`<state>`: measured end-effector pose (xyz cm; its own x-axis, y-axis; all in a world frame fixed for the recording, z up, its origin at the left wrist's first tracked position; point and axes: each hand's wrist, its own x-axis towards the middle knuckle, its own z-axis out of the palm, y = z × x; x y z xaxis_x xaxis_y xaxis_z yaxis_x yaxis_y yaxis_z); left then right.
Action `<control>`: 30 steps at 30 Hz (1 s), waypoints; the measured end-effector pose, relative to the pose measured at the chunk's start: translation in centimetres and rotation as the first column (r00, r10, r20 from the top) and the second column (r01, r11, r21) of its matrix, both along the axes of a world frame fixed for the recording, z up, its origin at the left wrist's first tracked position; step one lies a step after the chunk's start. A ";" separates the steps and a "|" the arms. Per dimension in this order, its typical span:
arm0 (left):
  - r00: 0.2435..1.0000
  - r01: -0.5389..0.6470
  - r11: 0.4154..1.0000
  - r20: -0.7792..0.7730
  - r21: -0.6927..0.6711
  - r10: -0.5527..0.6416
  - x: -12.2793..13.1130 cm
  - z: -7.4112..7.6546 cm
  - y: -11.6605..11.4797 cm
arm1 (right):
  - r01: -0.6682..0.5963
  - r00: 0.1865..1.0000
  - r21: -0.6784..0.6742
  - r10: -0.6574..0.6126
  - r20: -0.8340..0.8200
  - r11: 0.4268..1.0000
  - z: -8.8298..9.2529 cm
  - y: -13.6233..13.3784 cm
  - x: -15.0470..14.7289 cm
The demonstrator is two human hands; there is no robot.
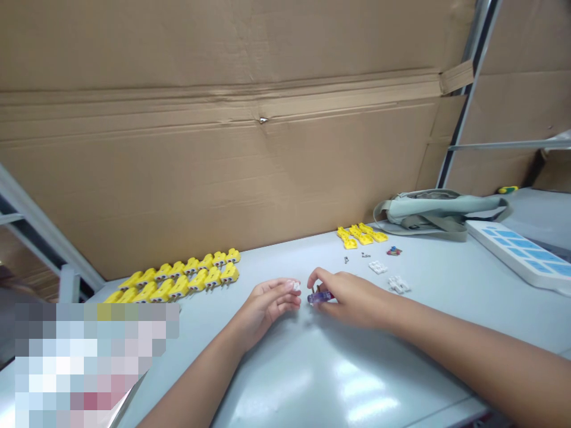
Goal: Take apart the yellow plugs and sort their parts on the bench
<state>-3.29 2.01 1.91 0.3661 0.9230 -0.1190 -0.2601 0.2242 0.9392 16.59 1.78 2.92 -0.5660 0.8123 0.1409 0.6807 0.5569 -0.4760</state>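
Observation:
My left hand (272, 300) is closed, its thumb and index finger pinching a small white part (295, 286). Across a narrow gap, my right hand (352, 292) grips a translucent purple piece (319, 296) with brass-coloured bits by the fingers; its exact kind is unclear. Both hands are just above the table. Beyond the right hand lie white plastic parts (377, 267), more white pieces (398, 285), small metal bits (347, 260) and a little multicoloured pile (394, 251). Yellow shell pieces (349, 238) sit at the back.
Two rows of yellow plugs (178, 286) line the grey table (267, 380) at the left. Cardboard (232, 190) walls off the back. A pale green bag (428, 211) and a white panel with blue patches (521, 252) lie at the right. The lower left is pixelated.

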 end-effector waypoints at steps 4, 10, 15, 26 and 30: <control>0.984 -0.129 0.992 0.120 -0.003 0.128 0.2 0.1 0.1 | -0.067 0.994 0.015 0.066 0.083 0.998 0.2 -0.4 -0.1; 0.956 -0.285 0.955 0.049 -0.081 0.289 0.5 0.2 0.2 | -0.096 0.995 -0.044 0.097 0.013 0.994 0.0 0.1 -0.2; 0.949 -0.314 0.948 -0.023 -0.051 0.314 0.7 0.2 0.0 | -0.062 0.998 -0.019 0.062 -0.001 0.998 -0.9 0.8 -0.5; 0.979 -0.018 0.975 -0.194 0.223 0.063 1.9 -0.5 -1.1 | -0.092 0.970 0.191 0.131 -0.204 0.977 1.0 0.1 0.4; 0.971 0.090 0.961 -0.239 0.261 -0.026 2.3 -0.5 -1.7 | -0.126 0.978 0.163 0.150 -0.144 0.978 1.1 -0.6 -0.1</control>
